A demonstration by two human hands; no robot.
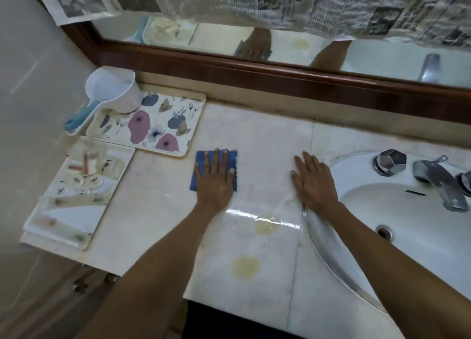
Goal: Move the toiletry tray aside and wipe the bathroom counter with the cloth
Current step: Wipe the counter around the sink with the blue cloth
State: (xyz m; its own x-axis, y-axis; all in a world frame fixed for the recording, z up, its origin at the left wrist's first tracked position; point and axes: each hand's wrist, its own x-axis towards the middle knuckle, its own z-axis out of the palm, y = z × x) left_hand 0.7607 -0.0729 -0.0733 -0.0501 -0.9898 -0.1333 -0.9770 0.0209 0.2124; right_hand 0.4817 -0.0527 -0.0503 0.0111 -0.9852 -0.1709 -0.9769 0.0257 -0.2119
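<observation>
A blue cloth (201, 157) lies flat on the pale marble counter (265, 139), and my left hand (215, 179) presses down on it with fingers spread. My right hand (312, 179) rests flat and open on the counter beside the sink rim. A toiletry tray (76, 193) holding small packets and tubes sits at the counter's left end. Behind it lies a floral-patterned tray (153, 124). Two yellowish stains (246, 266) mark the counter near its front edge.
A white scoop with a blue handle (109, 93) stands on the floral tray's back corner. A white sink (407, 211) with a metal faucet (441, 183) fills the right. A wood-framed mirror (254, 76), partly covered by newspaper, runs along the back.
</observation>
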